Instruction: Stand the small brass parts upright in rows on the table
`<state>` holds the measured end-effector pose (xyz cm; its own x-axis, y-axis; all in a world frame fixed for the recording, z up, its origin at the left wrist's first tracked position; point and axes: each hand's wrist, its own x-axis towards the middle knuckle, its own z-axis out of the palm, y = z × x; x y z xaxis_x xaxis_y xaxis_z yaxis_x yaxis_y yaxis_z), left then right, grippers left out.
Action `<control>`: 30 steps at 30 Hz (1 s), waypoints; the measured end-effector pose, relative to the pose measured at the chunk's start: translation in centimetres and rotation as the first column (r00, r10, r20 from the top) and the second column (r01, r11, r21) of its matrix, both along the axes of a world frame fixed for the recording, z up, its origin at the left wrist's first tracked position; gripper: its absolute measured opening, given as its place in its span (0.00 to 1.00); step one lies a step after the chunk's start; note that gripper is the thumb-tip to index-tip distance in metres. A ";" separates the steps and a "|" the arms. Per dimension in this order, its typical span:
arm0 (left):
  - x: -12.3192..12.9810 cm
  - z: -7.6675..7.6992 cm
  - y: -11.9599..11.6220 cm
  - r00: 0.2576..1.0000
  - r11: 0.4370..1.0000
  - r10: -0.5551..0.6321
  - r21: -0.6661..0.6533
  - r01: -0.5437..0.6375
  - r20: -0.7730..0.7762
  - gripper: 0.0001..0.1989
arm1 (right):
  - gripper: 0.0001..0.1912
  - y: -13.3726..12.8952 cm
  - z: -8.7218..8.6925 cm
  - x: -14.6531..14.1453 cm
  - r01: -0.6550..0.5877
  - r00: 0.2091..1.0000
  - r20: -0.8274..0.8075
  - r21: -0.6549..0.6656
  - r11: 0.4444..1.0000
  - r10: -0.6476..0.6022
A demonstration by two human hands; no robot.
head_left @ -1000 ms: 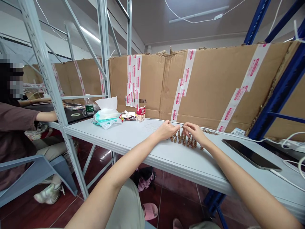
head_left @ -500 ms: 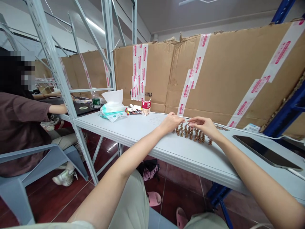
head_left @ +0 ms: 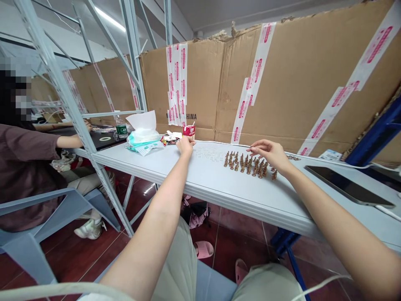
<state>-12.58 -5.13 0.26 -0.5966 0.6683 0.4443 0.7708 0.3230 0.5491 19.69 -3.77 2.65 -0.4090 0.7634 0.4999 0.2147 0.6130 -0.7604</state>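
My left hand (head_left: 185, 144) is stretched out to a small red and white drink carton (head_left: 189, 130) with a straw. Its fingers are curled at the carton's lower front and partly hide it. My right hand (head_left: 266, 154) hovers at the far side of several small brass-coloured upright pieces (head_left: 249, 165), which stand in rows on the pale table (head_left: 213, 184). Its thumb and fingertips are pinched together; a tiny dark bit shows at the tips, too small to name. Between the hands lie scattered tiny clear pieces (head_left: 211, 154).
Left of the carton are snack wrappers (head_left: 171, 138) and a tissue pack (head_left: 142, 133). A dark tablet (head_left: 347, 184) lies at the right with a white cable. Cardboard (head_left: 282, 92) walls the back. At the left sits another person (head_left: 28, 175) near a bottle (head_left: 120, 127).
My left hand has left the brass-coloured pieces and moved left to the drink carton. My right hand stays over the rows. The view has tilted slightly downward.
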 end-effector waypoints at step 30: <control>0.4 0.1 0.3 0.973 0.976 -0.019 -0.214 -0.032 -0.229 0.06 | 0.17 -0.5 1.0 0.7 -0.016 0.962 0.273 0.001 1.000 0.015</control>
